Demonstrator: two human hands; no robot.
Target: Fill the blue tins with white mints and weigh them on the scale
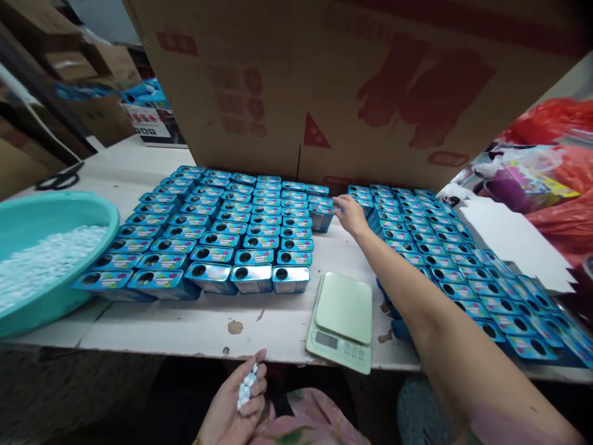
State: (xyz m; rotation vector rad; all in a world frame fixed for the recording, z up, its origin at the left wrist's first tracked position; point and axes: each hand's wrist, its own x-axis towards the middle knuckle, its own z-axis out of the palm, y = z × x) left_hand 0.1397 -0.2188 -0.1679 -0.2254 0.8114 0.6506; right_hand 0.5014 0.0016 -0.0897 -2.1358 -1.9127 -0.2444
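Observation:
My left hand (228,405) is cupped at the table's front edge around a small heap of white candies (246,388). Out over the table, my right hand (351,214) pinches the right side of a blue tin (320,216) near the back of the left block. That tin stands upright at the end of its row. Rows of matching blue tins (214,237), each with a round dark hole in its top, fill the left block. Below my right forearm lies a pale green kitchen scale (343,309); its display looks dark.
A turquoise basin (99,213) heaped with white candies stands at the left. More blue tins (445,259) cover the right side. A large cardboard box (278,80) walls off the back. Scissors (60,178) lie at the far left; red plastic bags (565,185) sit far right.

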